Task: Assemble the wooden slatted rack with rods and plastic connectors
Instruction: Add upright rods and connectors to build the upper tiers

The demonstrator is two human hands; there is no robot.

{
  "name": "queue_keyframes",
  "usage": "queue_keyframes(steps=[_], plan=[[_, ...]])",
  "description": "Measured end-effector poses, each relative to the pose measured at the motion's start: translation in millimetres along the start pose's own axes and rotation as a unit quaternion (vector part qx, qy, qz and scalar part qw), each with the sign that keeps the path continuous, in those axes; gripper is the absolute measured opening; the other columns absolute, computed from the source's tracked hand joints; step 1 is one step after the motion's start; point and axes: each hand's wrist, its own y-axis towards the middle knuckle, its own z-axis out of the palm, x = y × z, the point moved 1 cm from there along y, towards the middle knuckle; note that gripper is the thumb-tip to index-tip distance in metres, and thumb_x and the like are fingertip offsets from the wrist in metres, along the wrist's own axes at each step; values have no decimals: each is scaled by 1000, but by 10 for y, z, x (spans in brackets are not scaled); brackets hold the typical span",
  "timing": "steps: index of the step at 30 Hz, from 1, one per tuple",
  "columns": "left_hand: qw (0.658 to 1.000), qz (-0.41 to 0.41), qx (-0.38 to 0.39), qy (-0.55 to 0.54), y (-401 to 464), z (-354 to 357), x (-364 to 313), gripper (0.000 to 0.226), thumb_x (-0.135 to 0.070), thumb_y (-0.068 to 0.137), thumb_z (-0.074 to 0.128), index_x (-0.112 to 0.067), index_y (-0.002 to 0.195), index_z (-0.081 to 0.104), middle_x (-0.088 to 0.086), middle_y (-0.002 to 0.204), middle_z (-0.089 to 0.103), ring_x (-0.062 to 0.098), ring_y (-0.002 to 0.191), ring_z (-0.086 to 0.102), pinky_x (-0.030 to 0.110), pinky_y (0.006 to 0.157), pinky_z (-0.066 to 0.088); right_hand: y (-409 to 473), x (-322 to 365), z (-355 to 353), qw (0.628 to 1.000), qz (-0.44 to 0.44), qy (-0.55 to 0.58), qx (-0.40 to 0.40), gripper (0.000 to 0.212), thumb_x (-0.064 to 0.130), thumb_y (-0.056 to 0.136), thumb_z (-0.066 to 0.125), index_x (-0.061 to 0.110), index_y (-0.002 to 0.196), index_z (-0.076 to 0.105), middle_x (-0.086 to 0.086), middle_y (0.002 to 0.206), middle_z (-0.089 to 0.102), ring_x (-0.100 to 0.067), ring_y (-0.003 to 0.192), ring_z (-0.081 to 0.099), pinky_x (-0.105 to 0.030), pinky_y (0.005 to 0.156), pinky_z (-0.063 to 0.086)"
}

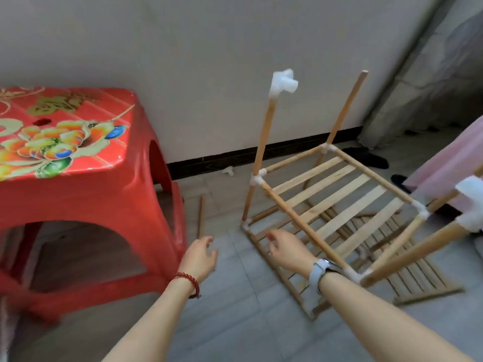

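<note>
Mid-assembly: rack (332, 194) is standing half-built on the floor, tilted, two uprights rising, one capped by a white connector (283, 83). Left hand (200, 254) and right hand (283, 248) are reaching forward, fingers relaxed, grasping nothing. Likely next: fetching the loose rod (200, 216) lying ahead. Red stool (86, 184) is crowding the left; wall close behind.

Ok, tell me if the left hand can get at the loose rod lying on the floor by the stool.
Probably yes: the left hand hovers open just short of the loose rod, with bare floor between them and the red stool off to the side.
</note>
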Motion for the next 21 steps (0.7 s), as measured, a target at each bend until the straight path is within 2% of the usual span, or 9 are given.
queue_keyframes(steps=[3,7,10,12,15,19,21], plan=[[999,-21,27,18,63,408,445,38,-19,94,49,-12,131,50,10,132,53,23,123,51,27,101,37,353,-266,682,996,27,-21,88,37,14,95,37,14,130,51,-12,126,57,-29,116,54,-33,93,46],[998,-19,20,50,214,958,1022,39,-15,92,50,-16,131,49,6,137,48,23,127,45,25,103,33,1014,-301,1510,989,-80,-73,96,43,20,97,41,19,140,40,-6,140,45,-24,127,43,-33,98,41],[989,-66,50,126,114,1257,1472,49,-24,95,43,-23,143,33,3,148,32,22,135,32,32,107,32,1364,-62,2069,974,-168,-104,113,55,17,95,45,23,146,28,-9,145,33,-30,129,36,-40,95,42],[972,-88,101,195,8,1366,1684,56,-29,95,40,-30,147,21,0,157,11,23,143,12,38,112,26,1471,76,2375,966,-191,-117,129,57,15,91,49,26,144,29,-10,142,34,-32,126,36,-42,91,41],[955,-88,130,252,-101,1402,1838,65,-34,94,43,-38,148,9,-7,158,-7,21,145,-5,41,113,15,1452,146,2624,965,-189,-128,127,51,10,87,51,22,135,38,-13,125,43,-34,116,42,-41,85,41],[948,-97,162,258,-114,1375,1842,66,-33,93,44,-37,149,9,-7,158,-9,22,145,-6,42,112,15,1262,8,2657,963,-170,-117,176,48,4,85,46,15,130,35,-16,120,42,-36,107,47,-41,81,45],[945,-120,197,231,-43,1322,1766,60,-32,94,43,-30,149,17,-1,159,-2,26,145,0,43,112,20,1132,-73,2548,966,-131,-76,209,49,7,87,47,16,133,32,-16,122,41,-37,101,52,-35,78,43]])
